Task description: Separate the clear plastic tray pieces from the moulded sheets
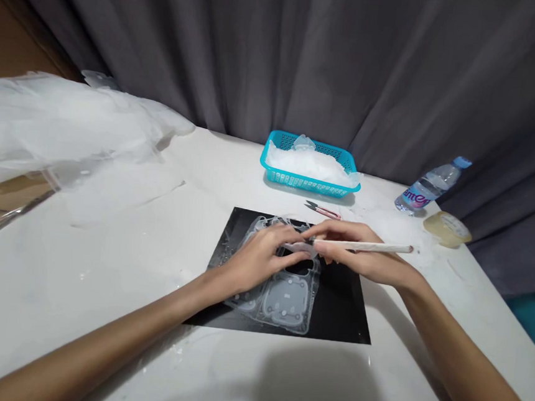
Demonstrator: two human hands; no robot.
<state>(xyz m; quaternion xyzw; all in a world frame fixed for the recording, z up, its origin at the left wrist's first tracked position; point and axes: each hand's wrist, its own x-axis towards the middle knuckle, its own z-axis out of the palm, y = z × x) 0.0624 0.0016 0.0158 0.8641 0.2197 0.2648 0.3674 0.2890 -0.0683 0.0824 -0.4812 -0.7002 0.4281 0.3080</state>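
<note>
A clear moulded plastic sheet (287, 299) with rounded-square shapes lies on a black mat (342, 313). My left hand (263, 253) is over its upper part, thumb and fingers closed about a small translucent plastic piece (298, 247). My right hand (361, 252) grips a slim white-handled, pen-like tool (376, 247). Its handle points right, and its tip is down at the plastic by my left fingers. The fingers partly hide the tip, so its exact kind is unclear. Both hands nearly meet above the mat.
Behind the mat lie small thread snips (323, 210) with a pink handle. A turquoise basket (311, 182) holds white translucent pieces. At right stand a water bottle (425, 189) and a roll of tape (447, 229). A large translucent bag (68, 127) spreads across the left, before a grey curtain (243, 48).
</note>
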